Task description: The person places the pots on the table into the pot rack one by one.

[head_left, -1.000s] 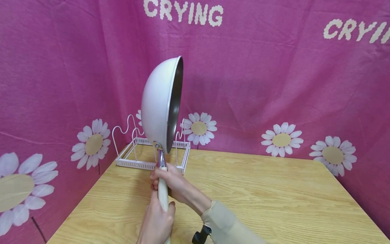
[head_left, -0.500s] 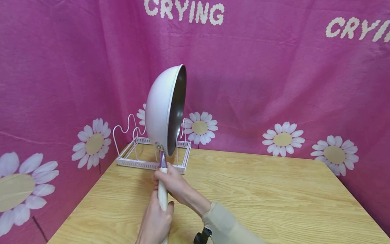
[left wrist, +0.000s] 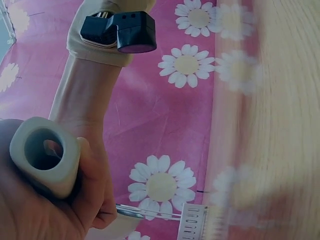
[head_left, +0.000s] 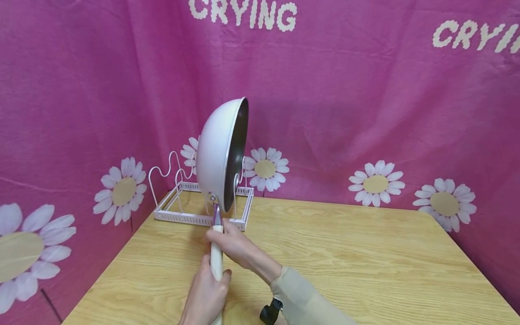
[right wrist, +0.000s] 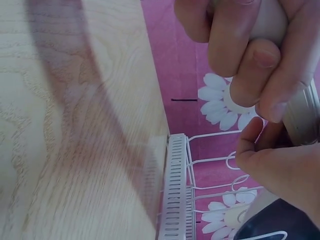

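A deep white frying pan (head_left: 215,149) with a dark inside stands on its side, its bowl facing right in the head view. My right hand (head_left: 233,241) grips the pale handle just below its metal neck. Lower down, my left hand (head_left: 207,289) is wrapped round the same handle (left wrist: 67,175), whose hollow end faces the left wrist camera. Beyond the hands, a white wire rack (head_left: 183,218) sits on the table, and the bowl overlaps its dividers. One wire divider (head_left: 235,194) shows in front of the dark inside.
The wooden table (head_left: 345,262) stretches to the right of the hands. Pink cloth (head_left: 325,104) with daisies hangs behind it and along the left side. A small black device (head_left: 271,311) is worn on the right wrist.
Both hands keep their grip on the handle. The pan's bowl has come down and slightly right in the head view, lower against the rack; the rack has stayed put.
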Available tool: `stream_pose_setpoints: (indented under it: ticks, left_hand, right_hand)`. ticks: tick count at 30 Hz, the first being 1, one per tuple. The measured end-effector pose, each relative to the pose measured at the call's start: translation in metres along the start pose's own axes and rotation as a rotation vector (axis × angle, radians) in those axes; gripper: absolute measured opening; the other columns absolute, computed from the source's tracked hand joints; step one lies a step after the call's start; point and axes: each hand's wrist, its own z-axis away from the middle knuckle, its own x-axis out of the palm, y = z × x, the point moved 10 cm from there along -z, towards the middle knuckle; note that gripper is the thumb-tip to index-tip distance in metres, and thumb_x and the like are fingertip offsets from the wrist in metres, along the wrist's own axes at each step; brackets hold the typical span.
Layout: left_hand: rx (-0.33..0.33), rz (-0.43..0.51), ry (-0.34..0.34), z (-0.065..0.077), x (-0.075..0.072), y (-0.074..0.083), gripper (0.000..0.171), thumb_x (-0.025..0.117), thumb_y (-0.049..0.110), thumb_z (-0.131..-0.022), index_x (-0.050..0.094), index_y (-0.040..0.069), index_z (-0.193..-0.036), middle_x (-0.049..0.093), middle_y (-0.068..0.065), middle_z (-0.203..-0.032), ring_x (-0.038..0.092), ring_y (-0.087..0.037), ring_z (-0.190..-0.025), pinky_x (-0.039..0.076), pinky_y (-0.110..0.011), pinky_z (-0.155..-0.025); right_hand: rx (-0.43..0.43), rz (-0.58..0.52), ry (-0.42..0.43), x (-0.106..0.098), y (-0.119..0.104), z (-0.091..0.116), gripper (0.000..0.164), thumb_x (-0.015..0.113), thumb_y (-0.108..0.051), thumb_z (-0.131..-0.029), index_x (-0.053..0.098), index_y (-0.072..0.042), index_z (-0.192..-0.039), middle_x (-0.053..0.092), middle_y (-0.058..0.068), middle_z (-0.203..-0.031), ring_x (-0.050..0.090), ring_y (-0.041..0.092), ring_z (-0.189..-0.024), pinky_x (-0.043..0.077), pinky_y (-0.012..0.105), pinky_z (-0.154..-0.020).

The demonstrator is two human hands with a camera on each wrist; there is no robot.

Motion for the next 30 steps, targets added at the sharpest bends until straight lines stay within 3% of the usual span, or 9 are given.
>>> stream_pose_setpoints:
  ticks: [7,14,18,30]
  left_hand:
    - [-0.027,0.065,-0.037,0.001,0.006,-0.004,0.046,0.061,0.017,-0.091,0.042,-0.003,-0.127,0.055,-0.008,-0.072,0.052,-0.017,-0.049,0.045,-0.033,-0.047]
    - [-0.022,0.075,-0.044,0.001,0.009,-0.005,0.046,0.06,0.016,-0.09,0.041,-0.003,-0.128,0.055,-0.008,-0.07,0.052,-0.017,-0.045,0.046,-0.034,-0.044]
    - [-0.026,0.072,-0.057,0.0,0.011,-0.007,0.048,0.06,0.017,-0.091,0.04,-0.005,-0.129,0.054,-0.008,-0.07,0.052,-0.016,-0.044,0.046,-0.034,-0.043]
    - [-0.037,0.065,-0.084,-0.003,0.015,-0.011,0.051,0.058,0.014,-0.09,0.039,-0.008,-0.132,0.054,-0.007,-0.07,0.051,-0.016,-0.045,0.045,-0.033,-0.043]
  right_hand:
    - [-0.022,-0.006,-0.057,0.002,0.002,-0.002,0.013,0.061,-0.009,-0.081,0.05,-0.009,-0.087,0.049,-0.002,-0.073,0.045,0.009,-0.066,0.04,0.021,-0.061]
    - [-0.016,-0.013,-0.079,0.001,0.006,-0.003,0.012,0.061,-0.009,-0.083,0.05,-0.01,-0.087,0.049,-0.002,-0.08,0.045,0.009,-0.071,0.041,0.02,-0.065]
    - [-0.009,-0.032,-0.087,0.001,0.009,-0.004,0.016,0.059,-0.007,-0.083,0.049,-0.009,-0.094,0.048,-0.001,-0.082,0.046,0.01,-0.073,0.042,0.02,-0.069]
    - [0.05,-0.106,-0.087,0.0,0.028,-0.008,0.016,0.054,-0.006,-0.082,0.044,-0.01,-0.093,0.044,-0.003,-0.071,0.041,0.008,-0.064,0.037,0.017,-0.058]
